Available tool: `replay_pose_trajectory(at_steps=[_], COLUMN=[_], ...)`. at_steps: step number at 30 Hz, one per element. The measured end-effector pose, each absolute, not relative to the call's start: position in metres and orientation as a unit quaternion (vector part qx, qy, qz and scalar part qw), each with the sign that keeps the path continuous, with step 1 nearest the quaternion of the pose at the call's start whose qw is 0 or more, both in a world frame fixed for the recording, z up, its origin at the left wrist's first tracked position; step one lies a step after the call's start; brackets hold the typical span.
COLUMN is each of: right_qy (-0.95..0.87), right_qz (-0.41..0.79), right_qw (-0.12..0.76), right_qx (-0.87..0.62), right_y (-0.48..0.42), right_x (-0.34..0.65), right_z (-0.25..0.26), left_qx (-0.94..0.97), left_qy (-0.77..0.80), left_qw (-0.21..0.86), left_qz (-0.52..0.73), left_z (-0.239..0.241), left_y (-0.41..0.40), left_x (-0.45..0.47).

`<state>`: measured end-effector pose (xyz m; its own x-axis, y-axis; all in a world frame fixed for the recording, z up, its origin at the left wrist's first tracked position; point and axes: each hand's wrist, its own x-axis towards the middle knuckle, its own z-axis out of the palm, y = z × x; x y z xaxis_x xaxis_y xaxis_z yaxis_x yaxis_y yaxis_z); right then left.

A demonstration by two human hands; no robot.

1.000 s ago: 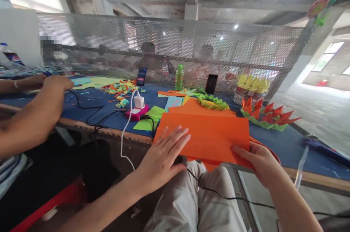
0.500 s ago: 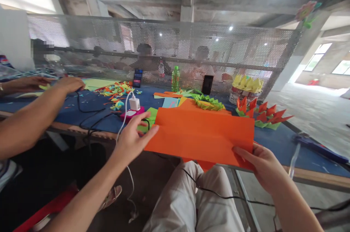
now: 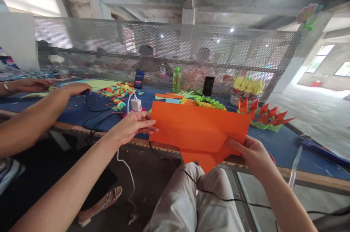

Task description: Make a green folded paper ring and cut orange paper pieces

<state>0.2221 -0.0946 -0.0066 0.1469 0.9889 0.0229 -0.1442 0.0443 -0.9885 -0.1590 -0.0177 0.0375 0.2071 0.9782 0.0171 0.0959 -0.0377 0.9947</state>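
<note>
A folded sheet of orange paper (image 3: 197, 124) is held out over the table's front edge, above my lap. At its left edge my left hand (image 3: 138, 124) is closed, with the fingertips on the paper. My right hand (image 3: 253, 153) pinches the lower right corner, thumb in front and the other fingers hidden behind. From beneath the sheet an orange pointed flap (image 3: 205, 159) hangs down; whether it belongs to the same sheet I cannot tell. Just past the paper lies a green and yellow folded-paper chain (image 3: 210, 102), partly covered by it.
A white charger (image 3: 136, 103) with a cable stands behind my left hand. Further back are a green bottle (image 3: 176, 80), a phone (image 3: 208, 86) and paper scraps (image 3: 120, 91). Orange and green paper crowns (image 3: 269, 115) sit at right, near a blue-handled tool (image 3: 322, 150). At left, another person's hands (image 3: 78, 88) work.
My left hand has moved from open beside the paper to closed on its left edge. The sheet has tilted and shifted slightly, showing more of the hanging flap.
</note>
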Motion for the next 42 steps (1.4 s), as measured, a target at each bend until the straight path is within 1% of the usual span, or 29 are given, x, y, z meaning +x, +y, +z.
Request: replay_pose_trajectory(at_steps=[5, 8, 14, 19, 23, 29, 32, 38, 42], right_qy=[-0.442, -0.45, -0.479, -0.525, -0.595, -0.673, -0.706, -0.775, -0.801], right_qz=[0.509, 0.495, 0.41, 0.308, 0.258, 0.241, 0.222, 0.143, 0.106], right_qw=[0.557, 0.57, 0.598, 0.603, 0.549, 0.438, 0.398, 0.328, 0.296], right_qx=[-0.486, -0.478, -0.494, -0.516, -0.527, -0.545, -0.542, -0.521, -0.509], right_y=[-0.077, -0.069, -0.058, -0.048, -0.05, -0.059, -0.059, -0.071, -0.089], right_x=[0.208, 0.208, 0.24, 0.266, 0.268, 0.266, 0.271, 0.275, 0.273], right_z=[-0.008, -0.008, -0.014, -0.021, -0.025, -0.035, -0.038, -0.03, -0.023], left_qx=[0.583, 0.588, 0.627, 0.687, 0.746, 0.833, 0.864, 0.896, 0.904], left_qy=[0.442, 0.431, 0.376, 0.337, 0.328, 0.334, 0.327, 0.308, 0.302], left_qw=[0.502, 0.497, 0.476, 0.428, 0.37, 0.267, 0.219, 0.121, 0.082], left_qz=[0.462, 0.472, 0.488, 0.481, 0.447, 0.351, 0.314, 0.295, 0.291], left_z=[0.036, 0.033, 0.025, 0.009, -0.005, -0.013, -0.014, -0.014, -0.016], left_y=[-0.008, -0.003, 0.014, 0.032, 0.035, 0.025, 0.02, 0.013, 0.009], left_x=[-0.167, -0.164, -0.131, -0.111, -0.121, -0.147, -0.152, -0.153, -0.153])
